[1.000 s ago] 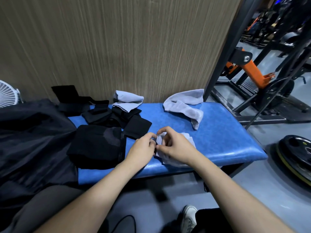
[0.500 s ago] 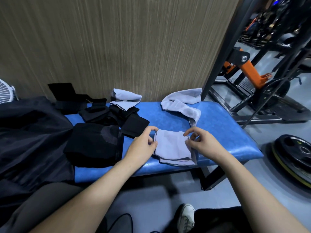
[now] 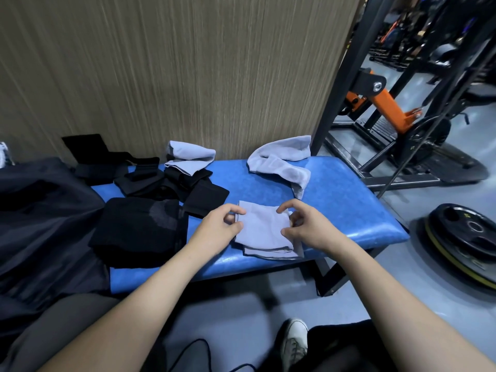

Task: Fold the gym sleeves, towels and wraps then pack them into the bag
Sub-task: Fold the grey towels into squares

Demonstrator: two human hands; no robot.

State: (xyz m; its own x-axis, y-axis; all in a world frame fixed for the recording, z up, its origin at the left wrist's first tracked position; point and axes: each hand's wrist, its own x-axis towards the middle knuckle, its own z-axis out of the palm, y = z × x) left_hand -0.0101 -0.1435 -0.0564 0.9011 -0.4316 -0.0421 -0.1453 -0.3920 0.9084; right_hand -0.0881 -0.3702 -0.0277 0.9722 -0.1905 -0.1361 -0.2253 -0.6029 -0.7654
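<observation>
Both hands' fingers [image 3: 236, 224] pinch the folded grey towel [image 3: 261, 229]; layers beneath may slip apart if released unevenly.

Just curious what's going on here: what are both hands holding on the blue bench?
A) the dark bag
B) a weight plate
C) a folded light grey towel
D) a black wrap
C: the left hand and right hand pinch opposite edges of the folded light grey towel lying on the blue bench.
</observation>
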